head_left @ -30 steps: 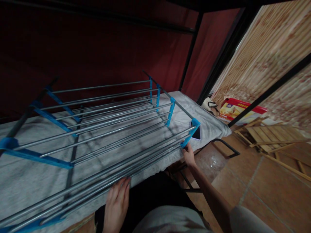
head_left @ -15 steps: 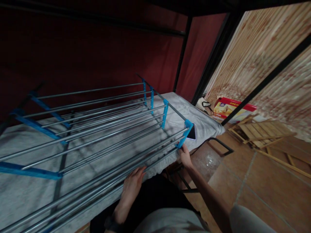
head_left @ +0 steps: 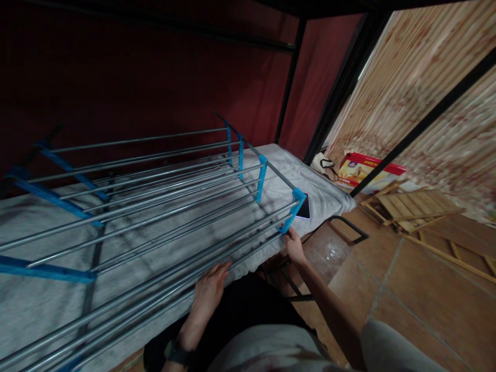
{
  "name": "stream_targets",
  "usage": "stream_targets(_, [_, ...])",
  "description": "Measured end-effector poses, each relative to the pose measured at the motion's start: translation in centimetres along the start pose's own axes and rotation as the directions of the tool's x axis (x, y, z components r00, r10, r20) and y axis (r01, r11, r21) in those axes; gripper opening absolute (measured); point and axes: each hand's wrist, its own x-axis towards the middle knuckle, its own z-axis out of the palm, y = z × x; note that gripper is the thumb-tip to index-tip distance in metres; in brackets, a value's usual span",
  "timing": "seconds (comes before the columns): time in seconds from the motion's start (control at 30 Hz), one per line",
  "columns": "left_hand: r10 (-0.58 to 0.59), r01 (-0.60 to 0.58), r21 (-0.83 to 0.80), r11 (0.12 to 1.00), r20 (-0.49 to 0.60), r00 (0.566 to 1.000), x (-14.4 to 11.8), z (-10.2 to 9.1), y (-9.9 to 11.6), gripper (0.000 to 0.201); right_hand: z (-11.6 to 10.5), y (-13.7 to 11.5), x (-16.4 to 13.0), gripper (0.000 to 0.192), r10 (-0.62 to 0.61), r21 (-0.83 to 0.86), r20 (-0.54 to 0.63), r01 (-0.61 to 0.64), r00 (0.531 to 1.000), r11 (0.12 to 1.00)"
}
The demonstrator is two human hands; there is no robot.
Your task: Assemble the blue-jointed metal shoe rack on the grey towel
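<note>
A folded drying rack (head_left: 155, 206) of grey metal rods and blue plastic brackets lies on a bed with a grey sheet (head_left: 46, 305). My left hand (head_left: 208, 292) rests with its fingers on the rack's nearest rods at the bed's front edge. My right hand (head_left: 294, 245) grips the rack's near right corner, just under a blue bracket (head_left: 292, 209). A dark phone (head_left: 305, 208) lies on the sheet right beside that corner.
A black bunk frame post (head_left: 341, 82) rises at the bed's right end before a dark red wall. On the tiled floor to the right are a red and yellow box (head_left: 368, 170), a white bag (head_left: 321, 165) and wooden slat frames (head_left: 418, 212).
My left hand slid right along the front rods, closer to the right hand. The right hand kept its hold on the corner. The view shifted slightly.
</note>
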Motion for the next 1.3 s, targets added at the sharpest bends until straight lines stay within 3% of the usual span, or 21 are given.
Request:
stream_targets(0.47, [-0.001, 0.002, -0.015, 1.000, 0.022, 1.000, 0.2, -0.3, -0.2, 0.036, -0.2, 0.6, 0.2, 0.038, -0.032, -0.012, 0.011, 0.032, 0.999, 0.999])
stream_targets(0.73, [-0.054, 0.055, -0.016, 0.998, 0.065, 0.996, 0.1, -0.8, 0.0, 0.036, 0.0, 0.1, -0.1, 0.042, -0.004, -0.034, 0.029, 0.005, 1.000, 0.999])
stream_targets(1.3, [-0.036, 0.035, 0.014, 0.999, 0.050, 0.998, -0.2, -1.1, -0.1, 0.036, 0.5, -1.0, -0.4, 0.040, 0.004, 0.009, 0.026, -0.005, 1.000, 1.000])
